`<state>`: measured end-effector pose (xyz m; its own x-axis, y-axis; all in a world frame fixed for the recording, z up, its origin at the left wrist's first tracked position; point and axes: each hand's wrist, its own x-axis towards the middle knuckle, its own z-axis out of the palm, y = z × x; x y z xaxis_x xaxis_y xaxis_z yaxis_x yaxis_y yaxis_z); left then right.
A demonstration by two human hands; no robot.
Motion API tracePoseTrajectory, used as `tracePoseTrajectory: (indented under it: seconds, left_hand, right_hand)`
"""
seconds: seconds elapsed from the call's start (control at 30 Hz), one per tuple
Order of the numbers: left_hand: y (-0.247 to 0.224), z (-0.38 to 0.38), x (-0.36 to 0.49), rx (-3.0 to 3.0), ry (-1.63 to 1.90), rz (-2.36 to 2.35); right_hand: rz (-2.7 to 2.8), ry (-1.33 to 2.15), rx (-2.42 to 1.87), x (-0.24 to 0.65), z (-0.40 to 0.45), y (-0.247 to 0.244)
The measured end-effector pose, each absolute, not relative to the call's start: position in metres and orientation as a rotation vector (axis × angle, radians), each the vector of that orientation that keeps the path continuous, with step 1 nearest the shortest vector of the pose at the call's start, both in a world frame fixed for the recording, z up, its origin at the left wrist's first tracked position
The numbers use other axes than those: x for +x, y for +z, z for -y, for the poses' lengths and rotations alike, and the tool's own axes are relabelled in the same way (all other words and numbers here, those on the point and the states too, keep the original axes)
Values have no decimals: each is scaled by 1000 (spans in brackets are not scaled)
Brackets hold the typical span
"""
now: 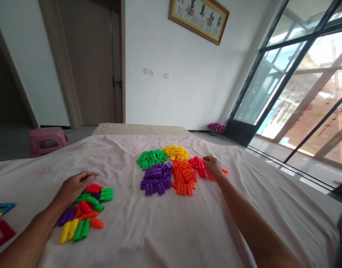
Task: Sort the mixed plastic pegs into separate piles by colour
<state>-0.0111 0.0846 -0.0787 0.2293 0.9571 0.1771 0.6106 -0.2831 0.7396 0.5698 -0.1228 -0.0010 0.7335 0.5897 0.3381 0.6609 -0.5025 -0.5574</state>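
Observation:
My left hand hovers at the upper left of a mixed heap of plastic toy pieces, its fingers stretched to the right with nothing visible in them. Red, green, purple, orange and yellow tube-like pieces make up that heap. At the right edge of the red pile, my right hand has its fingers bent together; whatever they hold is hidden. Beside the red pile lie an orange pile, a purple pile, a green pile and a yellow pile. A few orange pieces show past my right wrist.
A pale floral cloth covers the wide surface, with wrinkles throughout. Flat coloured frames, including a red one, lie at the far left. Beyond the edge stand a pink stool and a pot of purple flowers.

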Motion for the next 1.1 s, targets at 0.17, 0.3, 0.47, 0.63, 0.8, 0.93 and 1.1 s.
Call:
tracePoseTrajectory:
  seconds: [0.17, 0.3, 0.47, 0.63, 0.8, 0.93, 1.1]
  left_hand:
    - [-68, -74, -6, 1953, 922, -1373]
    - [-68, -72, -6, 1889, 992, -1302]
    - [-77, -77, -8, 1781, 1081, -1233]
    - [-82, -82, -8, 1717, 1135, -1189]
    - [-84, -84, -8, 1730, 1133, -1198]
    - [-82, -84, -7, 1737, 1130, -1186]
    - [-79, -81, -6, 1717, 1118, -1200]
  right_hand:
    - [1143, -61, -1916, 497, 109, 19]
    - [1470, 153, -1623, 391, 110, 25]
    - [1954, 370, -1454, 276, 111, 10]
    - [2171, 334, -1509, 216, 87, -12]
    - [2341, 140, -1574, 185, 64, -19]
    - [2406, 34, -1619, 178, 60, -22]
    - [2300, 162, -1652, 197, 62, -17]
